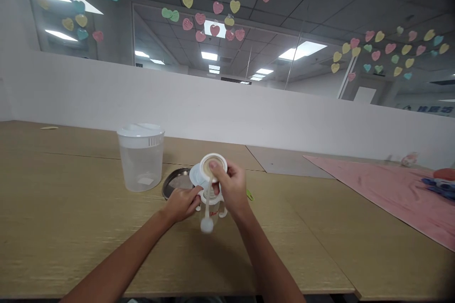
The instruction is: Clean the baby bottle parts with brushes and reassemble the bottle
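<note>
My right hand (234, 188) is closed on a round white bottle cap (206, 163), tilted so that its hollow underside faces me, with the thumb pressed inside. From the cap hangs a pale straw (207, 203) ending in a whitish weight (206, 225). Behind the straw stands a clear baby bottle (215, 215) with white side handles and red print. My left hand (183, 202) grips it near its neck. A light blue flap (196, 174) shows just behind the cap. My hands and the straw partly hide the bottle.
Behind my left hand lies a round metal tray (170, 182). A clear lidded plastic bucket (142, 163) stands to its left. Something green (250, 195) peeks out past my right wrist. At right, a pink cloth (387, 189) covers the table, with blue and red items on it.
</note>
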Available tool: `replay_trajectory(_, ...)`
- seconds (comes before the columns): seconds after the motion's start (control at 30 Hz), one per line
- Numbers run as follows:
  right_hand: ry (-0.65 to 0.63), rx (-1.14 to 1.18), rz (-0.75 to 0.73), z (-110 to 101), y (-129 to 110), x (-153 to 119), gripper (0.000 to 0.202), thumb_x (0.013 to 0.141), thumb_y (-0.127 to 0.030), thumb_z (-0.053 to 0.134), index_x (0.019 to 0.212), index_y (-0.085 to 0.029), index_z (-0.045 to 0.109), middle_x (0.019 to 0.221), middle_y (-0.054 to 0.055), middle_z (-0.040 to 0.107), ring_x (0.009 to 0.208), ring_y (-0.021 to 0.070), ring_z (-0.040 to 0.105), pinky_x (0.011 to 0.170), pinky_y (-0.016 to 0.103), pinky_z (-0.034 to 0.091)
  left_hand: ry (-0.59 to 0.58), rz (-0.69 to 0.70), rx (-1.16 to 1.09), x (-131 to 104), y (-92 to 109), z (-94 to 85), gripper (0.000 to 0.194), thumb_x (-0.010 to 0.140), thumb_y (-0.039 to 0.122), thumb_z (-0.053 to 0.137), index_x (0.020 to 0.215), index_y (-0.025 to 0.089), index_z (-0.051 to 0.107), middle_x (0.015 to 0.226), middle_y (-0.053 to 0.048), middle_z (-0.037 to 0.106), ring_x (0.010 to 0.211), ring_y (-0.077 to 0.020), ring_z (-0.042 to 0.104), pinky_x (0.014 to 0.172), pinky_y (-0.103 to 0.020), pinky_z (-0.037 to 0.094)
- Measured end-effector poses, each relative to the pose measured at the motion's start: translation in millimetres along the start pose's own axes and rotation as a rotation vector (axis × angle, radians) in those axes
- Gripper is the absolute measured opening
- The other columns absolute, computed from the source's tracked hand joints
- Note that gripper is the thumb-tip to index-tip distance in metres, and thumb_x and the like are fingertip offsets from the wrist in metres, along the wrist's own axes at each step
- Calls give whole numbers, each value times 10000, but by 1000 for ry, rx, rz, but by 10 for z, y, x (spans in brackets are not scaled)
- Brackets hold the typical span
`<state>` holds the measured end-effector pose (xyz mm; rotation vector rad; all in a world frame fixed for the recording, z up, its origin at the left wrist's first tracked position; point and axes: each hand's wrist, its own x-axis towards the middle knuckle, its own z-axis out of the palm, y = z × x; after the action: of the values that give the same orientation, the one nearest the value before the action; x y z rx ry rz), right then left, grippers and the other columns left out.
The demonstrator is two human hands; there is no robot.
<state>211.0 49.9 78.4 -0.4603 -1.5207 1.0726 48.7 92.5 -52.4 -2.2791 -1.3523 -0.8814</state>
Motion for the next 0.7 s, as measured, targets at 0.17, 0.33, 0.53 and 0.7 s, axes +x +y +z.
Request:
replay_trajectory(0.17, 227, 66, 20, -268, 470, 454, 379, 676, -487, 649, 760, -130, 555, 535, -32, 510, 410, 75, 477, 352, 178, 400, 28, 67, 38, 18, 31, -57, 218, 849, 197, 351, 901, 162, 560, 596, -21, 631, 503, -136, 579, 478, -226, 355)
replay_trajectory(0.33, 322, 74, 94, -526, 807, 596, 477, 634, -454, 699, 961, -139, 551, 626, -31, 546, 458, 96, 555, 409, 203, 488, 57, 88, 58, 20, 54, -80, 216, 854, 187, 341, 888, 161, 553, 582, -16, 626, 491, -131, 573, 474, -228, 324)
replay_trajectory(0.53, 366, 166, 197, -635, 1058, 624, 557, 583, -322, 745, 1062, -170, 506, 736, -29, 583, 466, 95, 580, 460, 216, 522, 43, 67, 51, 18, 58, -91, 215, 849, 184, 344, 893, 163, 554, 576, -8, 622, 478, -131, 563, 473, -232, 304)
replay_trajectory(0.7, 332, 268, 296, -665, 1129, 623, 487, 563, -231, 743, 998, -176, 530, 681, -40, 593, 471, 77, 561, 470, 182, 493, 35, 51, 30, 15, 42, -74, 224, 846, 188, 343, 893, 164, 561, 583, -10, 623, 492, -132, 564, 479, -227, 310)
